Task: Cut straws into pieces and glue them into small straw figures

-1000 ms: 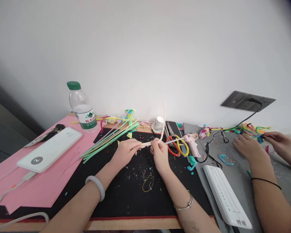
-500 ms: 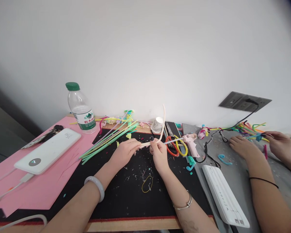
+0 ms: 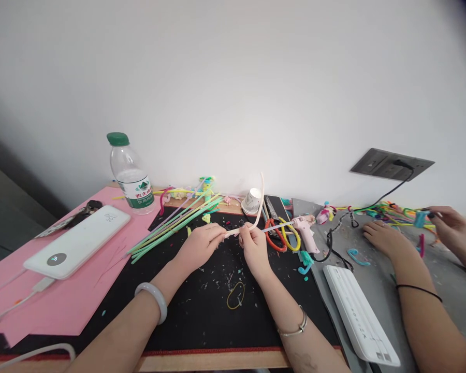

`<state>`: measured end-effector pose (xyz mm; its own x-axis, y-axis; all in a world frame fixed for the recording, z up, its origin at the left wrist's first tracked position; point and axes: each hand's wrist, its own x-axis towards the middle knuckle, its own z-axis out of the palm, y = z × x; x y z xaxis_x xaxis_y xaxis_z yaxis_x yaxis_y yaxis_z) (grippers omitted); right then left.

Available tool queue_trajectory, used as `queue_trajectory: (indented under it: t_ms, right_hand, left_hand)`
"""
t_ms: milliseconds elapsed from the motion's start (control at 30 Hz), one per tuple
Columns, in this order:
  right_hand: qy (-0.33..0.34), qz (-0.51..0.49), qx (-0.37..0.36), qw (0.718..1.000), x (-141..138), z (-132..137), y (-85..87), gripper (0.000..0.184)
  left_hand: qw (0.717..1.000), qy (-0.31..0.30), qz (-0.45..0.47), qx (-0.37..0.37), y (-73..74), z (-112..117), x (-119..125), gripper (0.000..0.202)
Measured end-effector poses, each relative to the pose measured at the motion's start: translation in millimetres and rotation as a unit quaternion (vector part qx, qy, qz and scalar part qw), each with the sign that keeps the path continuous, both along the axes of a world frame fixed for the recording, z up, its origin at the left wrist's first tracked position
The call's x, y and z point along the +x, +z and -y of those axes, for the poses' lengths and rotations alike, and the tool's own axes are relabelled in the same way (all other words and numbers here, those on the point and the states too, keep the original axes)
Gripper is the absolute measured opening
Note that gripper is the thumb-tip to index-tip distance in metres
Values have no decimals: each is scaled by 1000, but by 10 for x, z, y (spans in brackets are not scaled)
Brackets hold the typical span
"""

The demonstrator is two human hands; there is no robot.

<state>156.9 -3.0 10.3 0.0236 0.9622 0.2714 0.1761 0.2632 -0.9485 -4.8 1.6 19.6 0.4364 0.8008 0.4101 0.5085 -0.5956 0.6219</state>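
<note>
My left hand [image 3: 202, 244] and my right hand [image 3: 253, 247] both pinch a cream pipe cleaner [image 3: 259, 208] above the black mat [image 3: 202, 305]. The stem runs between my fingertips, then bends upward and curves toward the wall. A bundle of green, yellow and purple straws [image 3: 174, 221] lies just left of my left hand. A yellow rubber band [image 3: 236, 294] rests on the mat below my right wrist.
A water bottle [image 3: 130, 175] and a white power bank [image 3: 75, 242] sit on pink paper [image 3: 58, 305] at the left. A paper cup [image 3: 253, 200], red and yellow scissors [image 3: 283, 234] and a pink glue gun [image 3: 306, 231] lie to the right. Another person's hands [image 3: 388, 239] work with coloured pipe cleaners beside a white power strip [image 3: 359, 313].
My hands stay nearly in place, still pinching the cream pipe cleaner. The other person's far hand has lifted a blue piece up and to the right.
</note>
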Motion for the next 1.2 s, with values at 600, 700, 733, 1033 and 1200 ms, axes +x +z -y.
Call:
queue_trajectory:
  t_ms: [600,700,733,1033,1200]
  right_hand:
    - [4,98,32,995,-15,34,20,31]
    - [13,103,26,994,-17,29,24,31]
    - [16,103,25,994,-17,27,27,31]
    - [85,141,38,986,-36,27,43,27]
    - [41,174,61,982,-36,52,72,27]
  left_hand:
    - [998,-56,0,-28,8,6,30,19]
    - [998,-58,4,-34,13,17,40,18]
    - [998,-54,5,-41,16,22,45,17]
    - [999,-35,-16,-35,-4,33,55,22]
    - [999,-37,-17,-37,-4,30,65,23]
